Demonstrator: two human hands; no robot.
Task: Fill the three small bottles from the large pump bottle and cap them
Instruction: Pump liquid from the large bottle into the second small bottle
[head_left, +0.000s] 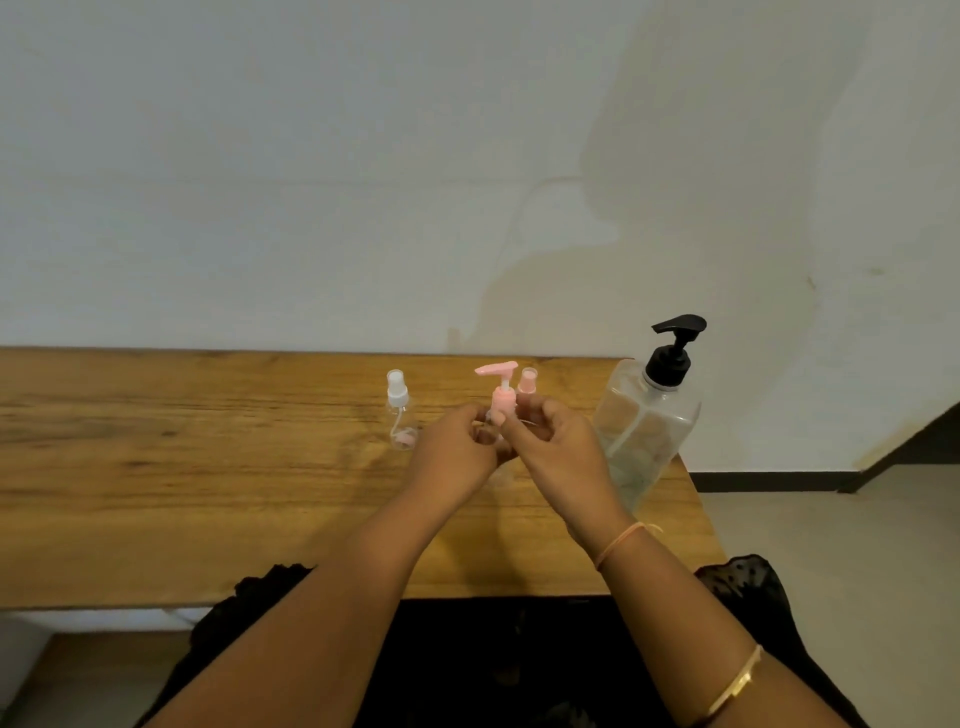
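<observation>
Right hand (558, 449): thin orange thread band (621, 543) at wrist. Slim gold bangle (735, 686) higher on same forearm. Garment (748, 577): black, sheer dotted mesh, frilled edges

Plain room: wooden table (156, 467), stained wall (311, 182)

We are hiding the body of the small bottle (504, 401) inside our grip; just behind it, only a pink cap (528, 382) is showing.

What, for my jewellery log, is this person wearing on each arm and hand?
Both forearms are bare, without sleeves or gloves. The right arm wears a thin orange thread at the wrist and a gold bangle higher up. The left arm wears nothing visible. No rings can be made out.
</observation>
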